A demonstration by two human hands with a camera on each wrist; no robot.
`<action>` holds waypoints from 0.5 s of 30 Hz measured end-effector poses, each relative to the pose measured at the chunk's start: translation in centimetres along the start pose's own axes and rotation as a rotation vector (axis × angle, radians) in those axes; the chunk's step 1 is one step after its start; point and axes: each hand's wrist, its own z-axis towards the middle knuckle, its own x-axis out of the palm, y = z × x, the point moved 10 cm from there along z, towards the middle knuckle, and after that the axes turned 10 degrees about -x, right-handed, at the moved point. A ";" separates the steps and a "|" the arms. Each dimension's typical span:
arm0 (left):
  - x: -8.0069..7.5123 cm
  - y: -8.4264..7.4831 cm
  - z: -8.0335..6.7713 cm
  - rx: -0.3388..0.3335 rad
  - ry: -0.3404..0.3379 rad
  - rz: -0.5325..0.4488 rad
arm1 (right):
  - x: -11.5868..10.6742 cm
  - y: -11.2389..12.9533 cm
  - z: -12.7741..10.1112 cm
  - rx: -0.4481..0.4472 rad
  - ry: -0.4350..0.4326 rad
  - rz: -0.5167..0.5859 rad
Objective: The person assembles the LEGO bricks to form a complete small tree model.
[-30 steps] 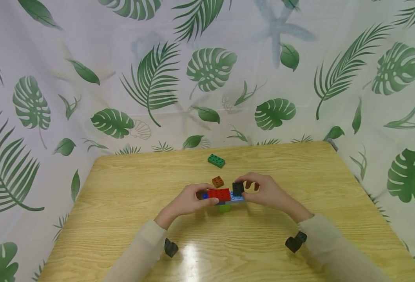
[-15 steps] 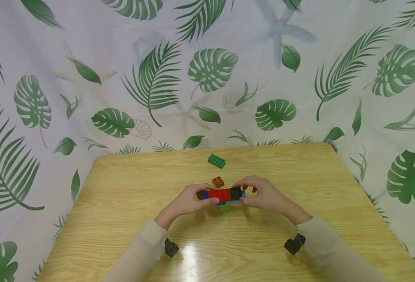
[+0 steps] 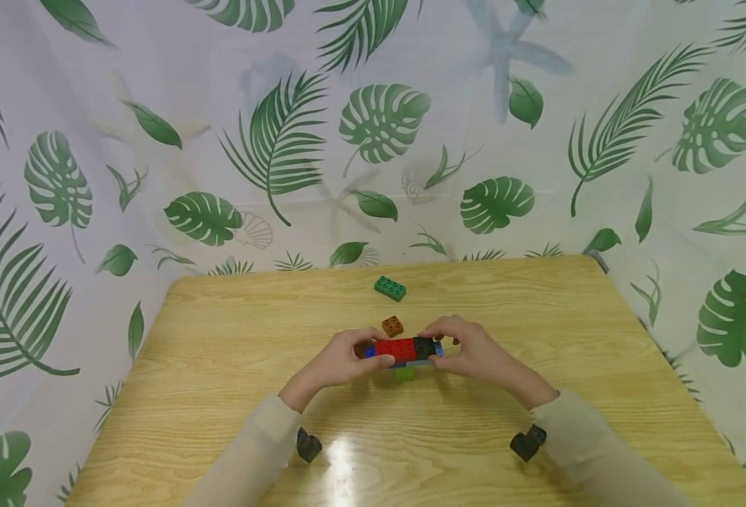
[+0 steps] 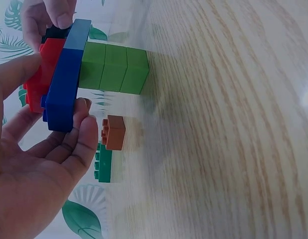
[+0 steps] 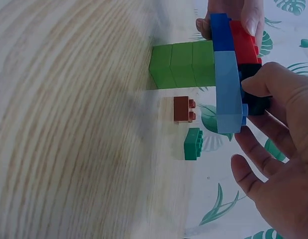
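Note:
Several toy building bricks form a T-shaped build on the table. Its stem is a stack of light green bricks (image 4: 114, 68), with a dark blue brick (image 4: 63, 92) and a light blue brick (image 5: 227, 79) side by side across the top. On these lie a red brick (image 3: 395, 349) and, right beside it, a black brick (image 3: 423, 347). My left hand (image 3: 339, 360) grips the red brick, thumb in front and fingers behind, some curled under the dark blue end. The right hand (image 3: 474, 348) pinches the black brick between thumb and fingers.
Just behind the build lies an orange-brown brick (image 3: 392, 326) with studs up. Farther back is a longer green brick (image 3: 389, 287). A leaf-printed curtain (image 3: 373, 211) hangs behind and beside the wooden table (image 3: 233, 317).
The black brick, tilted upright in the right hand a second ago, has come down flat onto the light blue brick, next to the red one. The left hand has stayed in place.

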 end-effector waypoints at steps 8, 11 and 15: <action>-0.1 0.1 -0.1 0.003 -0.004 -0.015 | 0.1 0.8 0.1 -0.111 -0.031 -0.042; -0.1 0.1 -0.1 0.003 -0.002 -0.021 | 0.1 1.0 0.2 -0.127 -0.018 -0.046; -0.1 0.0 0.0 0.002 -0.001 -0.019 | 0.0 0.7 0.3 -0.072 0.033 -0.026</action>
